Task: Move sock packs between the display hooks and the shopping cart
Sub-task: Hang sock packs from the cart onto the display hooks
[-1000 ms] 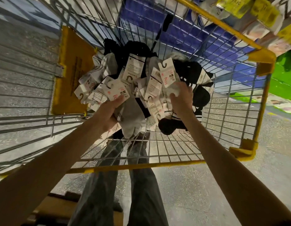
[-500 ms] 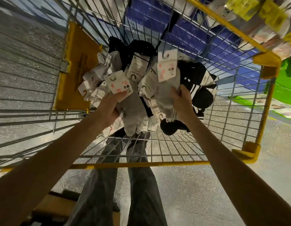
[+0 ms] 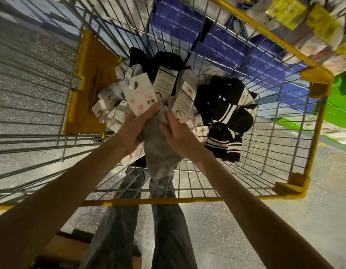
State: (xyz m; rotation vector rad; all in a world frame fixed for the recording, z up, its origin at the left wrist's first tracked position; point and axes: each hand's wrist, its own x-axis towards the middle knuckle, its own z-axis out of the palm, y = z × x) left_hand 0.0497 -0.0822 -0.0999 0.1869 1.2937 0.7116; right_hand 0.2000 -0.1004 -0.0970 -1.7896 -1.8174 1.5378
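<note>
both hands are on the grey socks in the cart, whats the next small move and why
Probably lift the grey socks clear of the cart, toward the display at upper right: the left hand and right hand both grip them as one bundle.

A speckled grey floor [image 3: 236, 230] fills the frame from 3 o'clock round to 9 o'clock. At 6 o'clock stand a person's two legs in dark grey jeans [image 3: 168, 230]. At 7 o'clock, beside the legs, lies a flat brown box [image 3: 57, 251] (only partly visible). Blue crates [image 3: 174, 22] sit at 12 o'clock. Blurred yellow tags [image 3: 284, 10] hang at 1 o'clock. A bright green surface [image 3: 339, 111] shows at 3 o'clock.
</note>
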